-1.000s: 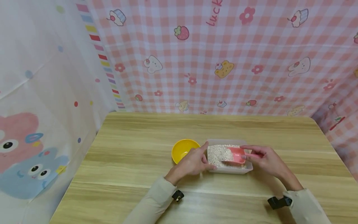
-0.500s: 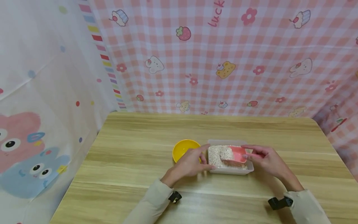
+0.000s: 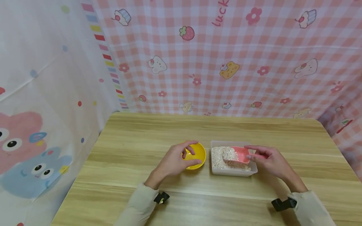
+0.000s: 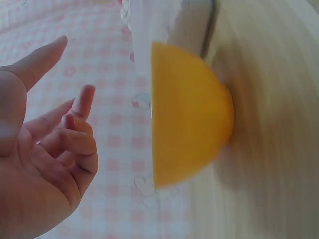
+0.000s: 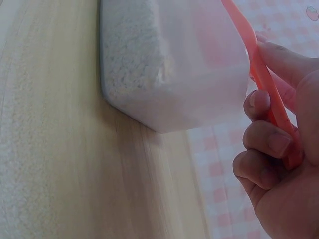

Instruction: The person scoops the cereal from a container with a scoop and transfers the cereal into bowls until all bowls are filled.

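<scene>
Pink, the scoop [image 3: 242, 154] lies within the walls of a translucent container [image 3: 230, 172], its front heaped with pale flakes [image 3: 217, 158] and its handle reaching past the container's rim toward the table's right edge. The person's right hand [image 3: 270, 159] grips that handle, fingers curled round it; whether the scoop's underside touches the flakes below cannot be told. The container stands on the wood-grained table [image 3: 133, 147], well short of the far edge. Just beside it, toward the table's left edge, a yellow bowl [image 3: 200, 153] stands upright. The left hand [image 3: 174, 159] hovers over the bowl, fingers parted, loosely bent, grasping nothing; the left wrist view shows it apart from the rim. Beyond the far edge hangs a checked cloth [image 3: 175, 81].
</scene>
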Demonstrator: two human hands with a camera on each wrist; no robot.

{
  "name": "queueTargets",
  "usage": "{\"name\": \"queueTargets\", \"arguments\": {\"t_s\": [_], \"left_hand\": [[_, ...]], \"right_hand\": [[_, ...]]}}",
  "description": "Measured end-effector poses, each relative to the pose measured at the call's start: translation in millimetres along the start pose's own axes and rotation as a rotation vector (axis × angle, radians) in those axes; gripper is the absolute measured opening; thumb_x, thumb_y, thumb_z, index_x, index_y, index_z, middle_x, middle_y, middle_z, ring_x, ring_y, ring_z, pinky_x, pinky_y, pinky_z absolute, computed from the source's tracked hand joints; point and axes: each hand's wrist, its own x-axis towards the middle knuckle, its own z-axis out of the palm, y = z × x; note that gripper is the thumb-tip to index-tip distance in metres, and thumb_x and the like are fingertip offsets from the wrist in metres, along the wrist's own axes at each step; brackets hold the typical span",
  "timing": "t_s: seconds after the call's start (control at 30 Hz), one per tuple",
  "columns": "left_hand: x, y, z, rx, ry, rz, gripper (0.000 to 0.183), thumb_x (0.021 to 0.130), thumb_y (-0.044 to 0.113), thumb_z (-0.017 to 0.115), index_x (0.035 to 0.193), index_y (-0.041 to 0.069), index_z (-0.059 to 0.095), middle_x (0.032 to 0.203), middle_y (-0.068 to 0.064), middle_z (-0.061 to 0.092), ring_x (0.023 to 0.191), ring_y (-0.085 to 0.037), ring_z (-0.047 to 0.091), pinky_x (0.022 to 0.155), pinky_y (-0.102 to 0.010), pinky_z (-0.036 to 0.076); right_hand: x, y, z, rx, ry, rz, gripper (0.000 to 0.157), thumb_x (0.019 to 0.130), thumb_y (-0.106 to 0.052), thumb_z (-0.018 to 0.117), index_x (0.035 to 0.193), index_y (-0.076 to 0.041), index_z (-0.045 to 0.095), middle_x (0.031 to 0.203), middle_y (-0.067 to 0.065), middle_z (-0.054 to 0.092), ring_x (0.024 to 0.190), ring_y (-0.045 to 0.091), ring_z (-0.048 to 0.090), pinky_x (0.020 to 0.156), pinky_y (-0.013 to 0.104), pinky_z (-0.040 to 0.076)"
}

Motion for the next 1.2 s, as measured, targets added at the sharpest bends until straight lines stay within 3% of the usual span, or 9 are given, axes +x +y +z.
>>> {"name": "queueTargets", "arguments": {"t_s": [0.2, 0.3, 0.43, 0.73, 0.97, 1.2], "left_hand": [[-6.5, -17.4, -12.1, 0.027, 0.046, -0.023, 0.067, 0.080, 0.037, 0.083, 0.138, 0.015, 0.058, 0.120, -0.005, 0.062, 0.110, -0.028, 0.052, 0.092, -0.042, 0.047], [-8.7, -25.6, -15.6, 0.048, 0.047, -0.045, 0.073, 0.078, 0.041, 0.084, 0.141, 0.018, 0.055, 0.138, -0.005, 0.053, 0.128, -0.027, 0.043, 0.105, -0.053, 0.042], [-8.3, -36.4, -18.2, 0.039, 0.008, -0.085, 0.084, 0.075, 0.044, 0.085, 0.147, 0.025, 0.047, 0.152, -0.005, 0.040, 0.138, -0.029, 0.036, 0.109, -0.061, 0.034], [-1.1, -55.4, -14.1, -0.071, -0.227, -0.161, 0.119, 0.072, 0.041, 0.089, 0.160, 0.020, 0.012, 0.163, -0.009, 0.019, 0.147, -0.030, 0.025, 0.118, -0.058, 0.020], [5.6, -63.6, -10.5, -0.123, -0.306, -0.168, 0.124, 0.073, 0.034, 0.090, 0.160, 0.021, 0.003, 0.165, -0.009, 0.015, 0.148, -0.029, 0.024, 0.119, -0.054, 0.019], [8.3, -70.9, -10.2, -0.143, -0.375, -0.219, 0.123, 0.073, 0.036, 0.089, 0.159, 0.033, 0.001, 0.166, -0.004, 0.014, 0.148, -0.026, 0.024, 0.120, -0.053, 0.018]], "right_hand": [[2, -3, -0.1, 0.019, -0.007, -0.010, 0.034, 0.092, -0.011, 0.070, 0.126, -0.005, 0.067, 0.063, -0.007, 0.040, 0.052, 0.004, 0.032, 0.042, 0.027, 0.031], [4, -4, -1.2, 0.018, -0.016, -0.003, 0.034, 0.093, -0.013, 0.070, 0.126, -0.006, 0.067, 0.060, -0.008, 0.036, 0.051, 0.002, 0.030, 0.041, 0.026, 0.031], [7, -8, -2.9, 0.012, -0.027, -0.003, 0.035, 0.093, -0.014, 0.070, 0.127, -0.007, 0.067, 0.059, -0.008, 0.035, 0.050, 0.003, 0.029, 0.041, 0.026, 0.030], [11, -13, -4.3, 0.013, -0.026, -0.017, 0.034, 0.092, -0.013, 0.071, 0.126, -0.008, 0.068, 0.060, -0.008, 0.036, 0.050, 0.005, 0.031, 0.041, 0.027, 0.031], [12, -12, -2.8, 0.003, -0.026, -0.033, 0.033, 0.092, -0.011, 0.071, 0.124, -0.008, 0.069, 0.059, -0.008, 0.037, 0.050, 0.006, 0.031, 0.041, 0.027, 0.031], [17, -13, -2.1, -0.005, -0.020, -0.043, 0.032, 0.091, -0.010, 0.072, 0.123, -0.008, 0.069, 0.060, -0.007, 0.037, 0.051, 0.008, 0.031, 0.042, 0.027, 0.031]]}}
